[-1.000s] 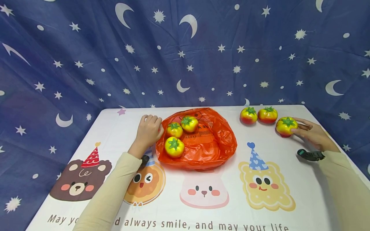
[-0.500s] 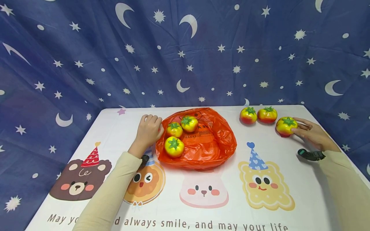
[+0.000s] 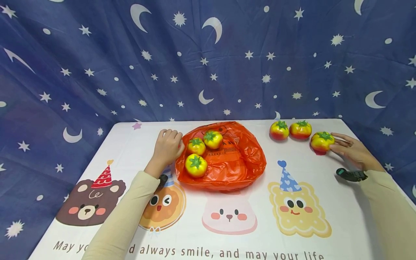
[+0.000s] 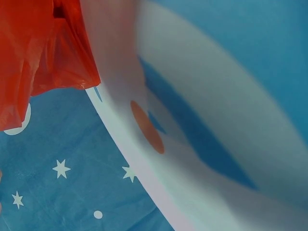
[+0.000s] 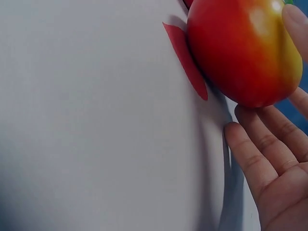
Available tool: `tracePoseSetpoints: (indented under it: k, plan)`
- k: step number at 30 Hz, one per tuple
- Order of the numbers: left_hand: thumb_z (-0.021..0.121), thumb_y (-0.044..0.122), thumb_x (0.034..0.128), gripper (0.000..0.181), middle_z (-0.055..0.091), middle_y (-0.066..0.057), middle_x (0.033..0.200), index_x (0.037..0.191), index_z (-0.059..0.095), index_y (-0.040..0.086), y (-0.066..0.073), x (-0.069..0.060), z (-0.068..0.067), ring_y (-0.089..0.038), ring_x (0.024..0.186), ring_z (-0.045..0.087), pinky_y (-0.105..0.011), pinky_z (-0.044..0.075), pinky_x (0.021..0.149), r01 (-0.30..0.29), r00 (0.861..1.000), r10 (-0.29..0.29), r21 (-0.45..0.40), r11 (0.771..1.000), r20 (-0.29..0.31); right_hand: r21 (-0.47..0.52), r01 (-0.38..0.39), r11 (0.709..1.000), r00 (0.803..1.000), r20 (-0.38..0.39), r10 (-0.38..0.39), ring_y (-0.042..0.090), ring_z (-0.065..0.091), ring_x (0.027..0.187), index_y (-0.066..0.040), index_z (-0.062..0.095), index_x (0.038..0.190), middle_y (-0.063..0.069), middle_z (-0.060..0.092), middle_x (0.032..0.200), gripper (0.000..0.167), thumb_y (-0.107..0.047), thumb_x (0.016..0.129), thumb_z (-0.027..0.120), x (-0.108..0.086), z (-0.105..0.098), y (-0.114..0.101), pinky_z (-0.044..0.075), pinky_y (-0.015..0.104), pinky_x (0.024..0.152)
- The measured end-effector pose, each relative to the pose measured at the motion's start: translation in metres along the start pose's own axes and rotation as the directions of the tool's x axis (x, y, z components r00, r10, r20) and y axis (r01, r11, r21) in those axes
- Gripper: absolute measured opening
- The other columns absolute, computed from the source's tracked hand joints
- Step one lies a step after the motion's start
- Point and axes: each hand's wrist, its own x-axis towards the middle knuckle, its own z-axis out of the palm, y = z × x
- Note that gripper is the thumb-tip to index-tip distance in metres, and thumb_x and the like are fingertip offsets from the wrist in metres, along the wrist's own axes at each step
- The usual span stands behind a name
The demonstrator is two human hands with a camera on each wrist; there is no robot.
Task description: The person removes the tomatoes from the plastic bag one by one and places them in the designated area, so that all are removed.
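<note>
red bag (image 3: 227, 171) meets left hand (image 3: 166, 148), fingers half hidden, grip unclear; right hand (image 3: 355, 151), fingers spread, flanks one tomato (image 3: 321, 143).

Head view: illumination bright, even and diffuse across the white tablecloth (image 3: 312, 169); the right sleeve (image 3: 386, 202) casts a soft-edged grey shadow on it. Small glints noted on the creases of the glossy red bag (image 3: 227, 166). Focus acceptable; printed lettering legible, motifs on the dark blue curtain (image 3: 227, 65) clean-edged. Left wrist view: dimmer, with a cool blue cast; cloth at right heavily blurred and shaded in smooth gradients, while the curtain's stars at lower left hold fairly crisp outlines. Right wrist view: muted and greyish, darkening toward the lower left corner; a concentrated glare spot marks the tomato (image 5: 240, 53) near its upper right, and finger creases on the right hand (image 5: 279, 168) are discernible.
</note>
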Motion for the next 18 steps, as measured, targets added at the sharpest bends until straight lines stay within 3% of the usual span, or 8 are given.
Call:
tracePoseSetpoints:
  k: [3,7,11,13,18]
  plan:
    - [0.060,0.013,0.0785,0.011,0.062,-0.013,0.072,0.078,0.059,0.002,0.000,0.000,0.000,-0.030,0.074,0.058,-0.046,0.046,0.084,-0.001,1.000,0.001,-0.002,1.000,-0.005,0.011,0.012,1.000,1.000,-0.009,-0.012,-0.015,0.039,0.093,-0.018,0.002,0.152,-0.006,0.033,0.137,0.079,-0.033,0.093,0.054,-0.001,-0.002,0.001,0.046,0.004,0.076]
    - [0.059,0.012,0.0785,0.010,0.062,-0.013,0.072,0.078,0.059,0.002,0.000,0.000,0.000,-0.030,0.074,0.058,-0.046,0.047,0.083,0.000,1.000,0.000,-0.002,1.000,-0.004,0.012,0.043,0.999,0.999,-0.018,-0.042,-0.021,0.042,0.090,-0.018,0.003,0.152,-0.027,0.036,0.122,0.079,-0.031,0.093,0.054,-0.004,-0.006,-0.001,0.047,0.005,0.077]
    - [0.060,0.013,0.0784,0.011,0.062,-0.013,0.072,0.078,0.059,0.002,0.000,0.000,0.000,-0.029,0.073,0.058,-0.046,0.047,0.084,0.000,1.000,0.000,0.005,1.000,0.003,-0.023,0.099,0.995,0.994,-0.035,-0.100,-0.025,0.044,0.091,-0.021,0.003,0.152,-0.032,0.039,0.123,0.077,-0.029,0.094,0.053,-0.008,-0.014,-0.007,0.046,0.006,0.081]
    - [0.061,0.013,0.0781,0.011,0.062,-0.012,0.073,0.078,0.059,0.002,0.000,0.000,0.001,-0.029,0.073,0.058,-0.046,0.047,0.084,0.000,1.000,0.000,0.008,1.000,0.001,0.034,0.144,0.989,0.989,-0.032,-0.143,-0.024,0.048,0.092,-0.022,0.006,0.152,-0.035,0.046,0.118,0.074,-0.021,0.094,0.053,-0.010,-0.019,-0.013,0.047,0.007,0.080]
    - [0.061,0.013,0.0776,0.011,0.063,-0.012,0.073,0.078,0.059,0.003,0.000,0.000,0.000,-0.029,0.074,0.058,-0.045,0.047,0.084,0.000,1.000,0.000,0.008,1.000,0.001,0.018,0.219,0.975,0.976,-0.017,-0.219,-0.023,0.050,0.098,-0.023,0.012,0.151,-0.036,0.046,0.115,0.070,-0.015,0.094,0.052,-0.014,-0.031,-0.031,0.046,0.005,0.076]
